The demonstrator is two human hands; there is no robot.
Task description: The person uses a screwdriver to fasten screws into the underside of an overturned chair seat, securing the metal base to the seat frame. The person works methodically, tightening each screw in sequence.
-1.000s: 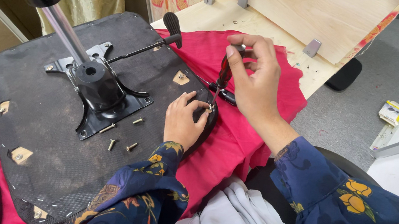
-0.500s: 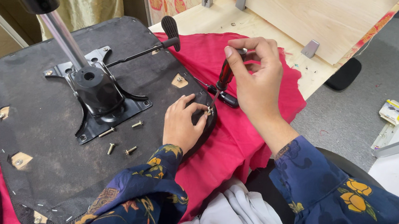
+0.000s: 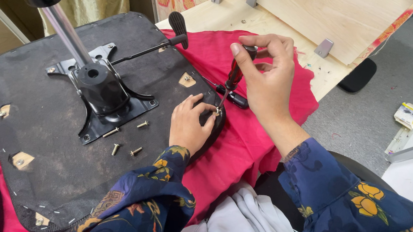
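Grey floor (image 3: 356,117) to the right; pale wooden panel (image 3: 300,18) behind; red cloth (image 3: 261,138) under upturned black chair seat (image 3: 36,112); loose screws (image 3: 122,148) beside its metal plate (image 3: 109,105); right hand (image 3: 267,81) fingers pinch a screwdriver (image 3: 232,77) upright at the seat's edge; left hand (image 3: 190,124) fingers curl round its tip.

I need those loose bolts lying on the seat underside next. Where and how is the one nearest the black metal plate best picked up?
Pinch the bolt across its shank, probably coming straight down from above. It lies flat on the black seat base, so only its upper side is free. The metal plate sits close on its far side; fingers fit better along the near side. The left hand is nearest.
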